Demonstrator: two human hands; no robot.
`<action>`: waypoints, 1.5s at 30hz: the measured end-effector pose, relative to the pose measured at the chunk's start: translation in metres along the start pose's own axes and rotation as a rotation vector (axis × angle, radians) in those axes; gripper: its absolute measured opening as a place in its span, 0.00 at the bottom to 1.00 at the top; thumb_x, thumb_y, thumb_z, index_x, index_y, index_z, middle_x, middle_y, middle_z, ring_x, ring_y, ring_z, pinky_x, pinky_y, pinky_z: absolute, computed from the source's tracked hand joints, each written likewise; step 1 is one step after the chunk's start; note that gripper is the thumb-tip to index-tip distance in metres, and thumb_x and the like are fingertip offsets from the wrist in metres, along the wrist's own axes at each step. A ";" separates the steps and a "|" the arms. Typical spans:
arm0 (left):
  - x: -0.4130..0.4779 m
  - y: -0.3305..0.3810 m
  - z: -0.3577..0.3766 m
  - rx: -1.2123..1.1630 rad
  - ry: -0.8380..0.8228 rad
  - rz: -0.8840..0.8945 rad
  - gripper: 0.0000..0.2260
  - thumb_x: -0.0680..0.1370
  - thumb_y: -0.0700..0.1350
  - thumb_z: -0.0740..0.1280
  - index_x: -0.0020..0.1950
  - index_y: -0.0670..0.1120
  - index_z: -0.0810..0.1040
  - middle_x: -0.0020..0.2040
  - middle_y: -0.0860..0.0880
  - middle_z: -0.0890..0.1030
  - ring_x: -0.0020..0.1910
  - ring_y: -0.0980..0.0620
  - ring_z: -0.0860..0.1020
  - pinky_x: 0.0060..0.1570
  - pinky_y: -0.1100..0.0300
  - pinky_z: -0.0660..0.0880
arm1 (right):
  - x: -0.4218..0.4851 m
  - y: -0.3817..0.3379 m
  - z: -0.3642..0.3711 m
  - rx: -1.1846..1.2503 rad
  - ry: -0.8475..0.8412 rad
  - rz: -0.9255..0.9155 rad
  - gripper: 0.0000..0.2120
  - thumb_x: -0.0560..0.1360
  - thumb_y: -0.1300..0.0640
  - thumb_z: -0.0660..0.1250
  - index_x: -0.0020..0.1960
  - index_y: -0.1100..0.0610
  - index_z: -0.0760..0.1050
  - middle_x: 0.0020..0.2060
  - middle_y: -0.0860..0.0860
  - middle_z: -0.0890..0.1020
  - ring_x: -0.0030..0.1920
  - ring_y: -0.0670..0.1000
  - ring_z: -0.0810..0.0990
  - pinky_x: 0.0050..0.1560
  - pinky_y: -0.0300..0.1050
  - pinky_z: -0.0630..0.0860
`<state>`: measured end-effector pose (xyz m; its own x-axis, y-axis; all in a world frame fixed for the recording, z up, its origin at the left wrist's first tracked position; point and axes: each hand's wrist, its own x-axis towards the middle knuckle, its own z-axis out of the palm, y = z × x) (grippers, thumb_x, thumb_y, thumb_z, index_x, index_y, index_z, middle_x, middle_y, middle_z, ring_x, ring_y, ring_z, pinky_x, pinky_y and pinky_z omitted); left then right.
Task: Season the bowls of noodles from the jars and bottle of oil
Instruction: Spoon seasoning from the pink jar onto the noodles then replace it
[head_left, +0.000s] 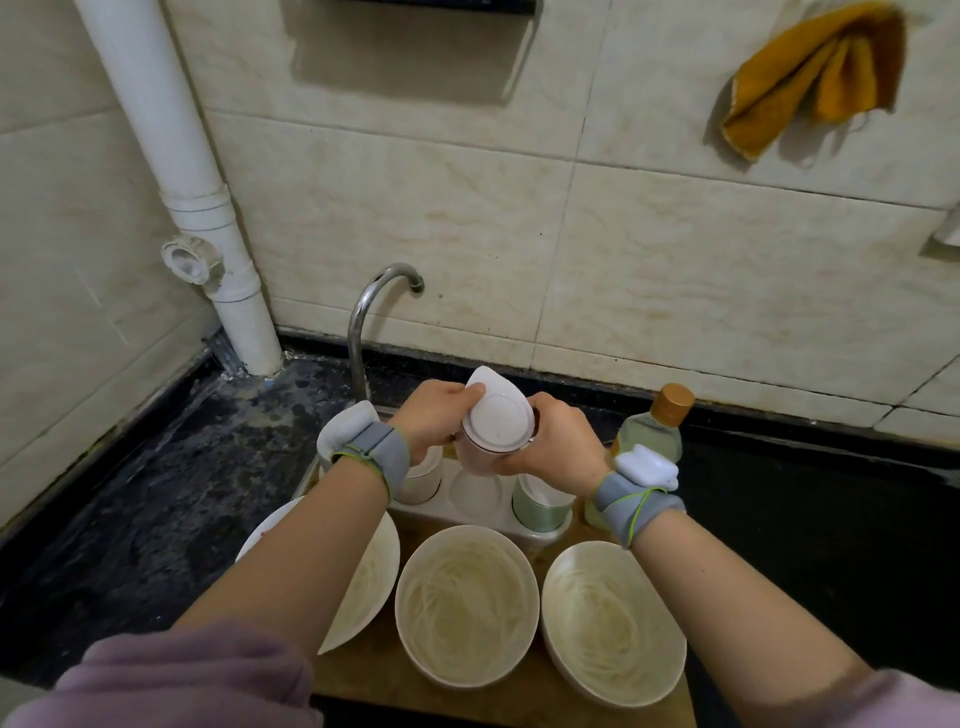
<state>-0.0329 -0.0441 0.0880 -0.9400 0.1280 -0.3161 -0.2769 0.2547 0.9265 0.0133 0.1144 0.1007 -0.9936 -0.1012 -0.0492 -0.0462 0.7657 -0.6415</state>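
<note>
Your right hand (556, 441) is wrapped around the body of the pink jar (480, 460), holding it raised above the rack (457, 519). Your left hand (431, 421) pinches the edge of the jar's white lid (498, 418), whose flap stands up. In the rack, a white jar (423, 480) sits at the left and a green jar (537, 506) at the right, with the middle slot open. The bottle of oil (652, 434) stands just right of the rack. Three bowls of noodles, left (387, 551), middle (522, 582) and right (566, 577), sit in a row on a wooden board (363, 670) on the table (156, 493).
</note>
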 end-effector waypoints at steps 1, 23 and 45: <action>0.006 -0.002 0.000 0.061 0.002 0.004 0.12 0.81 0.50 0.62 0.43 0.43 0.74 0.42 0.41 0.73 0.42 0.46 0.71 0.44 0.53 0.67 | 0.004 0.002 0.003 -0.025 -0.012 0.024 0.30 0.61 0.48 0.79 0.56 0.60 0.72 0.51 0.54 0.80 0.50 0.55 0.79 0.44 0.48 0.75; 0.058 -0.052 0.001 0.831 -0.053 0.058 0.16 0.79 0.56 0.62 0.45 0.45 0.81 0.45 0.46 0.74 0.64 0.43 0.64 0.55 0.50 0.70 | 0.042 0.035 0.067 -0.606 -0.038 0.117 0.32 0.60 0.33 0.69 0.55 0.55 0.78 0.66 0.52 0.66 0.69 0.56 0.58 0.64 0.57 0.57; 0.060 -0.064 0.013 1.069 -0.023 0.075 0.17 0.78 0.59 0.60 0.50 0.51 0.83 0.49 0.48 0.75 0.66 0.43 0.64 0.66 0.43 0.58 | 0.040 0.048 0.074 -0.638 -0.164 0.138 0.32 0.66 0.30 0.63 0.59 0.51 0.76 0.69 0.53 0.64 0.70 0.57 0.57 0.63 0.60 0.58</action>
<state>-0.0693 -0.0398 0.0070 -0.9404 0.1936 -0.2796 0.1102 0.9513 0.2879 -0.0214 0.1001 0.0118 -0.9686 -0.0318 -0.2466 -0.0213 0.9988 -0.0451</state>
